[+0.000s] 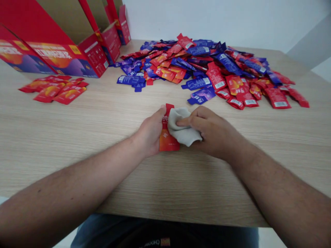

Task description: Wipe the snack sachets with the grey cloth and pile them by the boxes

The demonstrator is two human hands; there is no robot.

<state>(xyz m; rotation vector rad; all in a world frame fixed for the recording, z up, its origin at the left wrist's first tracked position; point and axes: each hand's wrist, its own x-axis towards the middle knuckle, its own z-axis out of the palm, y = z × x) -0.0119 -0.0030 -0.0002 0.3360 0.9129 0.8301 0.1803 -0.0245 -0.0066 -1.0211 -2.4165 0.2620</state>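
Observation:
Near the middle of the table, my left hand (152, 132) grips a red and orange sachet (168, 141) along its left edge, thumb on top. The sachet stands roughly upright in view, its narrow neck pointing away from me. A pale grey cloth (187, 134) is bunched in my right hand (212, 132), the index finger pressing into it. The cloth lies against the right side of the sachet and covers part of its printed face.
A large heap of red and purple sachets (196, 65) spreads across the back. Several red sachets (58, 88) lie in a small group at left. Behind them stand open red cardboard boxes (67, 58). The wooden table (181, 193) ends close to my lap.

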